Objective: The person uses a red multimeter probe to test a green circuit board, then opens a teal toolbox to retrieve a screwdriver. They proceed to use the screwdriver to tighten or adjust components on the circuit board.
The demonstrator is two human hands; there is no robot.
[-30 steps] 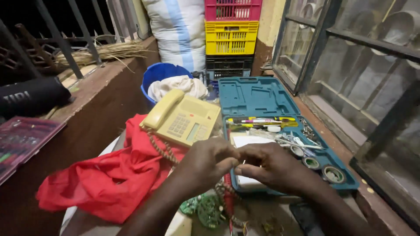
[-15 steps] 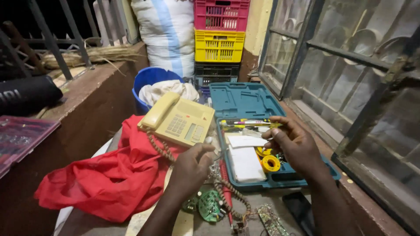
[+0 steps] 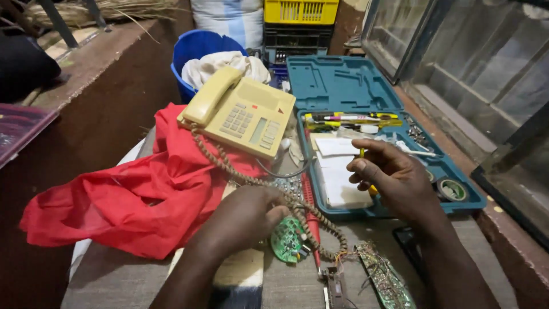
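Observation:
My left hand (image 3: 243, 220) lies on the table with its fingers curled on a round green circuit board (image 3: 287, 241). The phone's coiled cord (image 3: 251, 180) passes under its fingertips. My right hand (image 3: 394, 180) hovers over the open blue tool case (image 3: 343, 83), fingers bent around a small yellow object (image 3: 372, 189) that is mostly hidden. White paper (image 3: 338, 177) lies in the case under that hand. A cream desk telephone (image 3: 246, 114) rests on a red cloth (image 3: 143, 197) just beyond my left hand.
A red-handled tool (image 3: 312, 224) and a long circuit board (image 3: 386, 281) lie near the front edge. A tape roll (image 3: 452, 189) sits in the case. Behind are a blue bucket (image 3: 197, 46) with white cloth and a yellow crate (image 3: 300, 11). A window (image 3: 492, 74) is on the right.
My hands have come apart. The right hand moved from the centre to over the case and now covers the yellow object there. The left hand stays on the circuit board.

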